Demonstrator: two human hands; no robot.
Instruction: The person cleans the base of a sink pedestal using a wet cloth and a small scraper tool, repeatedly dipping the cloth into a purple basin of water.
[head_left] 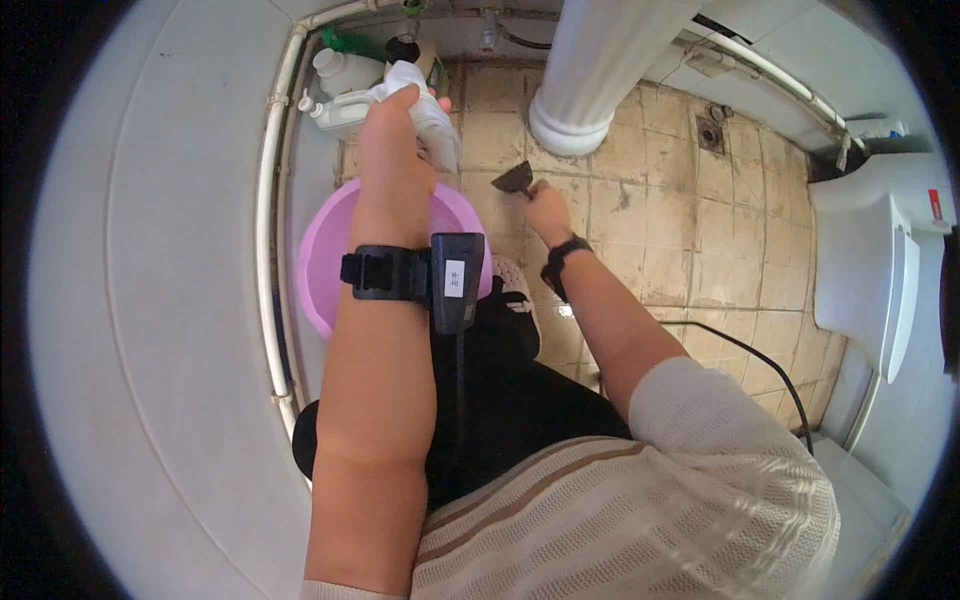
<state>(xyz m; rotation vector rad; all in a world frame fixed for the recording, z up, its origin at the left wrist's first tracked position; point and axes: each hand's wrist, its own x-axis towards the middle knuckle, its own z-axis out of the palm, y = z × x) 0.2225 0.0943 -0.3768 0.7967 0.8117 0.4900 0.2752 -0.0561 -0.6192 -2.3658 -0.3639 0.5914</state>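
My left hand [402, 112] is stretched out above the far side of a pink basin [314, 235]. It is closed around a white bottle [438, 138], partly hidden behind the hand and wrist. Low over the tiles, my right hand [547, 212] grips a scraper [514, 178] with a dark, wide blade. The blade points away to the left, between the basin and the white column; whether it touches the floor I cannot tell. My left forearm covers much of the basin, so its contents are hidden.
White jugs [345, 72] crowd the far left corner under pipes. A white fluted pedestal [575, 95] stands on the stained tile floor [650, 220]. At right are a floor drain [710, 133], a white toilet [870, 250] and a black hose [765, 360]. A pipe [268, 210] runs along the left wall.
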